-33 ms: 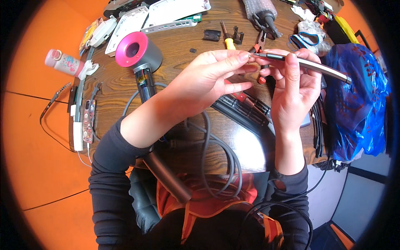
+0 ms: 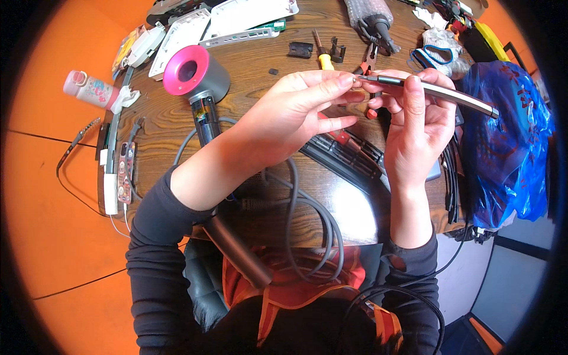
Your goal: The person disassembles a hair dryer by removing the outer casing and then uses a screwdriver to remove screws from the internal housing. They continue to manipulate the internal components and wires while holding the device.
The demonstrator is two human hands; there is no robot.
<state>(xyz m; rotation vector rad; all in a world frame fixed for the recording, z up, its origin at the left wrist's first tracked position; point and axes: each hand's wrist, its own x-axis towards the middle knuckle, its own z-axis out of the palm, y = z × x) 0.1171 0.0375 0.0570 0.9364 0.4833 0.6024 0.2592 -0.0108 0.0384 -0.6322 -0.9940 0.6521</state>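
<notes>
Nearest, a dark tube (image 2: 239, 254) lies at the table's near edge, on the near side of the hair dryer (image 2: 217, 80). Grey cable (image 2: 338, 228) loops near-right of the dryer. To the dryer's right, the left hand (image 2: 302, 109) pinches what appears to be a small part (image 2: 357, 77), too small to identify, at a pen-shaped tool's (image 2: 461, 99) tip. Further right, the right hand (image 2: 417, 118) grips that tool's barrel. Step in hand, as judged: tip-to-part fitting, calling next for steady alignment. Beyond the dryer lies white casing (image 2: 239, 21).
</notes>
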